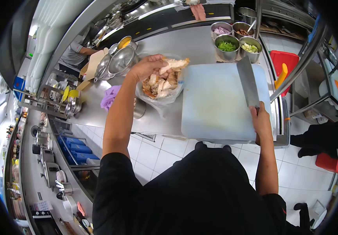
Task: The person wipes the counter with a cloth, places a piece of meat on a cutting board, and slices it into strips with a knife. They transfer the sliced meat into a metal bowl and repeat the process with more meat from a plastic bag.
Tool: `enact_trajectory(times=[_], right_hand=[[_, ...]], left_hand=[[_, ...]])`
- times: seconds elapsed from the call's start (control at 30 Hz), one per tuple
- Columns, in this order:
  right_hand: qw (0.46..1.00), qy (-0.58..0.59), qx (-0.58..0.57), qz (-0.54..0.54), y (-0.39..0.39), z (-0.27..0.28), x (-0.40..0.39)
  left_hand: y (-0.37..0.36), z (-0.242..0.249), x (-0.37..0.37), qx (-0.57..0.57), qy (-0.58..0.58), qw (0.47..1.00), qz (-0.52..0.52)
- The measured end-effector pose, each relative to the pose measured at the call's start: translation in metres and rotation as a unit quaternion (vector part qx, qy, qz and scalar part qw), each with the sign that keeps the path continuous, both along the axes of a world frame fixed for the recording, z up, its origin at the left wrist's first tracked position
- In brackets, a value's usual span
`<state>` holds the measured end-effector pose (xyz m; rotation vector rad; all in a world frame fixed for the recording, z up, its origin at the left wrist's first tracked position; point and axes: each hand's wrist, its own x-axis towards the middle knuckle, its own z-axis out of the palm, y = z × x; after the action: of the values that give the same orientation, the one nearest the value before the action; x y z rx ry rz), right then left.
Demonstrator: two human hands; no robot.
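My left hand (149,67) pinches a piece of cooked meat (175,64) above a clear plastic bag (163,102) of meat chunks (162,87). The bag stands on the steel counter, left of a pale blue cutting board (216,102). My right hand (260,117) is wrapped round the handle of a cleaver (248,80). Its broad blade lies over the right part of the board and points away from me. The board's surface has faint yellowish stains.
Metal pots of chopped greens (227,46), onions (221,29) and other ingredients stand behind the board. Left are strainers (122,60) and a purple cloth (109,97). Another person (73,53) works at the upper left. A red bin (284,64) stands right.
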<state>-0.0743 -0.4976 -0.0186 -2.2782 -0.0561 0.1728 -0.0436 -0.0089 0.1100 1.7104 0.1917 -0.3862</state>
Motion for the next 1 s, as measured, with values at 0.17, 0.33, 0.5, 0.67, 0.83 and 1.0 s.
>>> enact_trajectory(times=[0.17,0.33,0.5,0.67,0.83,1.0], right_hand=[[1.0,0.002,-0.006,-0.001,0.002,0.003,-0.001],[1.0,0.02,-0.001,-0.011,0.004,0.006,-0.002],[0.999,0.035,-0.01,-0.013,0.006,0.013,-0.004],[0.999,0.031,-0.018,-0.014,0.002,-0.001,0.002],[0.999,0.029,-0.026,-0.014,0.003,0.001,0.001],[0.998,0.049,-0.02,-0.025,0.006,0.012,-0.002]], left_hand=[[-0.077,0.002,-0.005,-0.056,-0.008,0.997,-0.054],[-0.076,0.004,-0.006,-0.048,-0.045,0.997,-0.03],[-0.005,0.019,-0.022,0.059,-0.152,0.98,0.111],[0.057,-0.022,-0.044,0.423,-0.198,0.85,0.244],[0.094,-0.102,-0.066,0.7,-0.122,0.701,0.069],[0.049,-0.058,-0.074,0.705,-0.052,0.696,0.126]])
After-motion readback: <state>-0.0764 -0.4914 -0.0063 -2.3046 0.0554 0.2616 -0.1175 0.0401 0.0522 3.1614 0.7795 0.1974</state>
